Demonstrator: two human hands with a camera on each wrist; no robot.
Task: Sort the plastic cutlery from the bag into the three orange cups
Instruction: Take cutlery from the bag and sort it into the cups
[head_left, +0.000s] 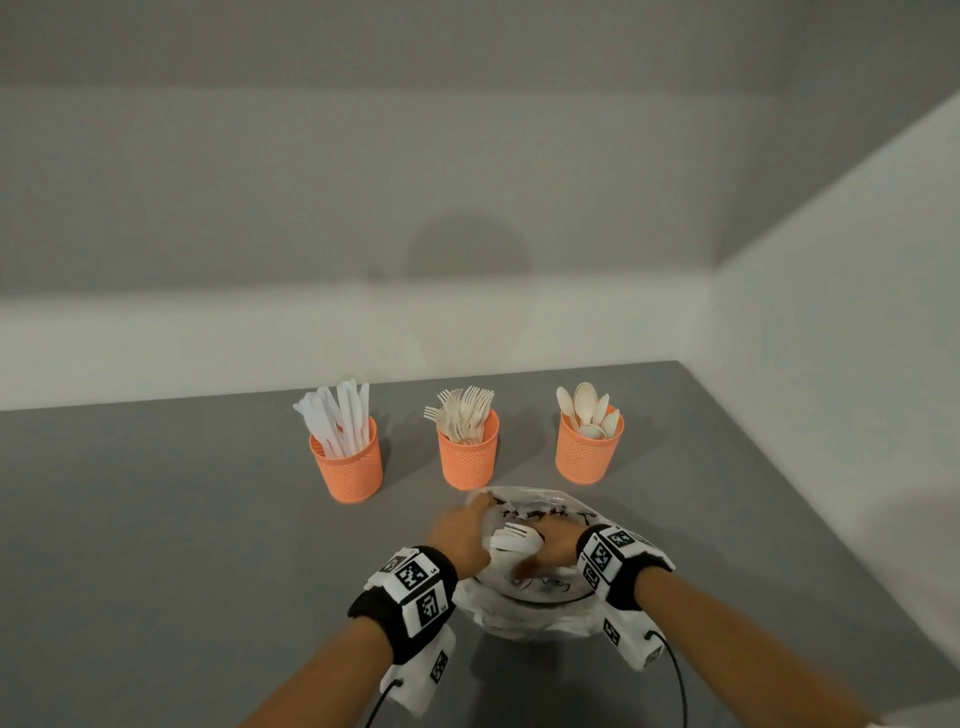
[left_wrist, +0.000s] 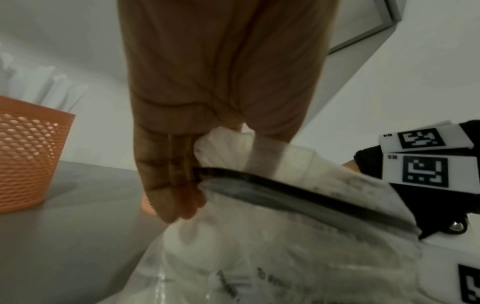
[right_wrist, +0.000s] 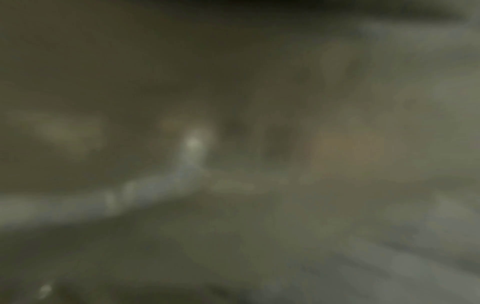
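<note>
Here my left hand (head_left: 460, 530) pinches the bag (head_left: 524, 605) rim, holding its mouth open on the bench (head_left: 156, 519) so my right hand (head_left: 553, 548), reaching inside, can gather cutlery (head_left: 514, 540); its grip is unclear. The cups (head_left: 467, 452) stand beyond.

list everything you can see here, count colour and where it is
orange mesh plastic cups: three, orange, in a row across the grey table, beyond the bag
white plastic knives: a bunch, white, upright in the left cup
cream plastic forks: a bunch, cream, in the middle cup
cream plastic spoons: several, cream, in the right cup
clear plastic bag with black print: one, clear, on the table in front of the cups
white plastic fork: one, white, at the bag's mouth
grey table: one, grey, against pale walls
black-and-white marker wristbands: two, one per wrist
left hand: grips the bag's rim
right hand: inside the bag; grip unclear
</note>
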